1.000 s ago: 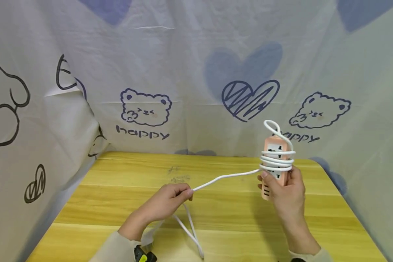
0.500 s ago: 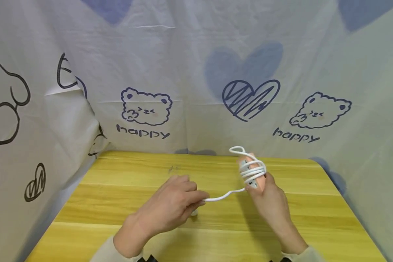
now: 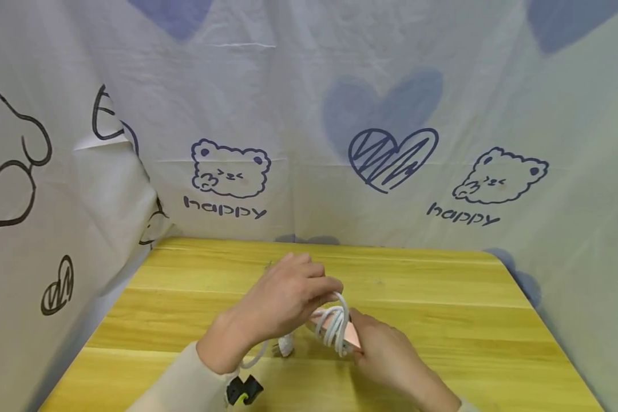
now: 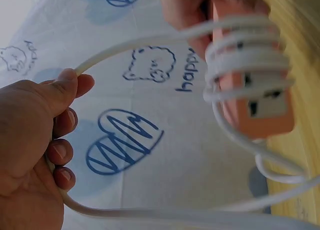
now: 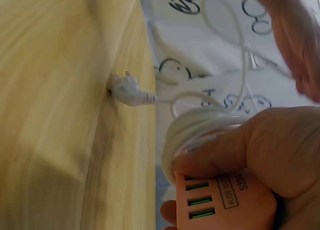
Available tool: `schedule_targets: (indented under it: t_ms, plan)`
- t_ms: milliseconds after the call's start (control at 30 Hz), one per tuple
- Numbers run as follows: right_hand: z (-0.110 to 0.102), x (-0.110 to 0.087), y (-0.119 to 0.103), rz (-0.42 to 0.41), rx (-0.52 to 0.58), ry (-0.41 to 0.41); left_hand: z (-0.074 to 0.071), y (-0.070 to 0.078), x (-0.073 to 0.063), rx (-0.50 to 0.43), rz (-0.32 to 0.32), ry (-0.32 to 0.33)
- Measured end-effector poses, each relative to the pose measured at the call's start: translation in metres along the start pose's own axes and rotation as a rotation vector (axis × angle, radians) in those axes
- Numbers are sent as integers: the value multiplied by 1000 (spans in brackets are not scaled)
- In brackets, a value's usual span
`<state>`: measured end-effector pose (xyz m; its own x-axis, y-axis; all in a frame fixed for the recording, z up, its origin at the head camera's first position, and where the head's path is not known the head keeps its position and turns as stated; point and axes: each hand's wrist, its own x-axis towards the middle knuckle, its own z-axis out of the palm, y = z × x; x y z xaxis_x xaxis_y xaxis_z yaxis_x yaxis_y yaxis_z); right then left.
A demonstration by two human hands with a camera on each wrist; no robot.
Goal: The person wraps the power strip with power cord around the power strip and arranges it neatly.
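Observation:
A pink power strip (image 3: 352, 336) with sockets and USB slots is held above the table by my right hand (image 3: 391, 350), whose thumb lies along its USB end in the right wrist view. White cord (image 4: 247, 59) is wound several times around its middle. My left hand (image 3: 287, 294) is close beside it. In the left wrist view, its thumb and index finger pinch the free run of cord (image 4: 130, 43), and the other fingers curl round it. The white plug (image 5: 127, 91) on the cord's end appears near the table in the right wrist view, its prongs partly visible.
The wooden table (image 3: 443, 297) has rounded far corners. White cloth (image 3: 309, 114) printed with hearts and bears hangs behind it and along both sides. A dark device (image 3: 244, 390) is strapped on the left wrist.
My right hand has brought the power strip left and nearer, tilting it over. My left hand has risen and moved right with the cord, so both hands are now close together.

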<state>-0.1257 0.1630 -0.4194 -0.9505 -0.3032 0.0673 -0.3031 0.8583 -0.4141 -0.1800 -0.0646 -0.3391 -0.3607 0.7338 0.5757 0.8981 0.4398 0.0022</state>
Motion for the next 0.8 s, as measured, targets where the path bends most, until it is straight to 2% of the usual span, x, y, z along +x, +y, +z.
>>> schedule_targets:
  t_ms: [167, 333, 467, 600, 700, 800]
  plan:
    - [0, -9, -4, -170, -57, -18, 8, -17, 2, -44, -49, -45]
    - [-9, -11, -2, -340, 78, -113, 11, -29, -1, -167, -126, -145]
    - [-17, -13, 0, -450, 152, -102, 16, -37, -4, -319, -258, -253]
    - [-21, -13, 5, -491, 119, -39, 26, -46, -11, -448, -376, -337]
    - [-21, -13, 9, -477, 109, -30, 31, -50, -16, -495, -415, -360]
    - [-22, -13, 12, -473, 166, -52, 36, -52, -19, -539, -433, -372]
